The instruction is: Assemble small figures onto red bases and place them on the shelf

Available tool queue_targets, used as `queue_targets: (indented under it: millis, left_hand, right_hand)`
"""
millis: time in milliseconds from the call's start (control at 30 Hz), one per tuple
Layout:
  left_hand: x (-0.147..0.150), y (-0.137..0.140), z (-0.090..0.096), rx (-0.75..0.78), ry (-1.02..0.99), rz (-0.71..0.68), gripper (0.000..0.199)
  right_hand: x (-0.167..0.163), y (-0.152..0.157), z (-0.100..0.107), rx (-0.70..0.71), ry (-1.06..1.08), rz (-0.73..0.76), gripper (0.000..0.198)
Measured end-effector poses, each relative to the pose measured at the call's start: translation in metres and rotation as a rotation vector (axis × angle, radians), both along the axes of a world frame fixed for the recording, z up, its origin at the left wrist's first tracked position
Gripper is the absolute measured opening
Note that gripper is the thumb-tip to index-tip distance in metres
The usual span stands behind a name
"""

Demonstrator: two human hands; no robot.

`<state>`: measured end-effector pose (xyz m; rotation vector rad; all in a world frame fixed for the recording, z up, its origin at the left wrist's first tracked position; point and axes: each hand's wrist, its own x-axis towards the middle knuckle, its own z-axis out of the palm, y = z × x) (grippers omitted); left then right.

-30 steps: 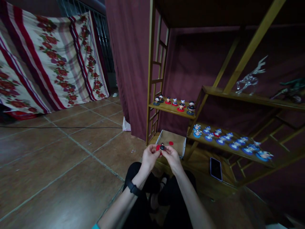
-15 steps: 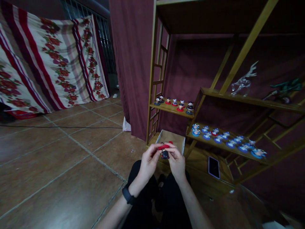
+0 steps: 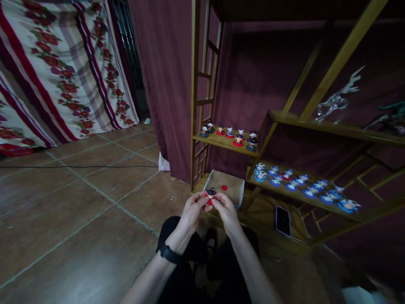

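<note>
Between my two hands is a small figurine (image 3: 211, 194) with a black-topped head, upright on a red base. The fingers of my left hand (image 3: 193, 210) close on its left side, with the thumb at the base. My right hand (image 3: 225, 211) pinches it from the right. Just beyond my fingers stands an open cardboard box (image 3: 236, 195), with a flat red disc (image 3: 224, 188) lying in it.
A wooden shelf unit (image 3: 221, 144) holds several figurines (image 3: 238, 140) on its left board and several blue-based ones (image 3: 292, 184) lower right. A phone (image 3: 283, 221) lies on the bottom board. A clear deer ornament (image 3: 340, 99) stands higher up. A cable (image 3: 79, 166) crosses the floor.
The figurine has turned from head-down, with its red base on top, to upright with the base below. My hands have lowered slightly, and the red disc in the box now shows.
</note>
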<state>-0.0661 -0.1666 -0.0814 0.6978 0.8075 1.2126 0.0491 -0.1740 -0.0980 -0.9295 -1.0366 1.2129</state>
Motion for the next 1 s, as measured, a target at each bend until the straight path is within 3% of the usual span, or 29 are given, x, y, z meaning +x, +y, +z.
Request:
queue_targets:
  millis: [200, 433, 700, 800, 1000]
  left_hand:
    - [0.003, 0.018, -0.006, -0.006, 0.040, -0.019, 0.029]
    - [0.008, 0.028, -0.018, 0.025, 0.163, 0.053, 0.034]
    - [0.015, 0.038, -0.039, 0.168, 0.365, 0.131, 0.023]
    - [0.013, 0.038, -0.042, 0.312, 0.572, 0.144, 0.025]
    - [0.006, 0.030, -0.028, 0.592, 1.211, 0.076, 0.029]
  right_hand:
    - [0.003, 0.017, -0.006, -0.024, 0.011, -0.031, 0.025]
    - [0.002, 0.028, -0.020, -0.094, 0.017, -0.047, 0.023]
    - [0.002, 0.035, -0.038, -0.131, 0.120, 0.011, 0.026]
    - [0.004, 0.034, -0.038, -0.176, 0.189, 0.031, 0.025]
    - [0.010, 0.037, -0.046, -0.191, 0.249, 0.035, 0.020]
